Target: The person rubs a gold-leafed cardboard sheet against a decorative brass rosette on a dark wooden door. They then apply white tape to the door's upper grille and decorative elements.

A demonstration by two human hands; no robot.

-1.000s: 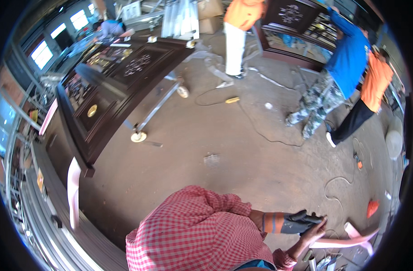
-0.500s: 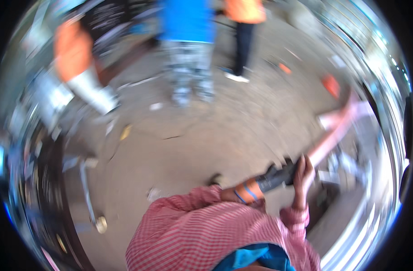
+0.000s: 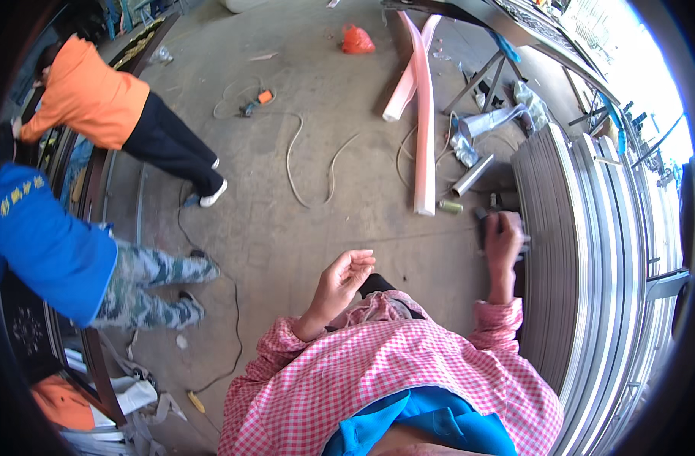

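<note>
My left hand [image 3: 341, 284] is raised in front of my body, fingers loosely bent and nothing visible in it. My right hand [image 3: 504, 242] is out to the right, fingers curled and slightly blurred. Dark and greyish parts show on both sides of its fingers, but I cannot make out what they belong to. The right hand is close to a tall stack of long grey metal profiles [image 3: 549, 251]. Beyond it on the floor lie a small green can [image 3: 450, 207] and a short silver tube [image 3: 473, 175].
Two long pink-wrapped pieces [image 3: 425, 144] lie crossed ahead, near a red plastic bag [image 3: 357, 39]. A pale hose [image 3: 293, 156] and a black cable [image 3: 236, 319] trail over the floor. Two people, one in an orange top [image 3: 97, 95], one in blue [image 3: 47, 235], bend over a dark frame at left.
My view has swung right, so the co-workers now appear at the left. My hands, earlier together at a dark and orange object, have come apart. The left is now empty.
</note>
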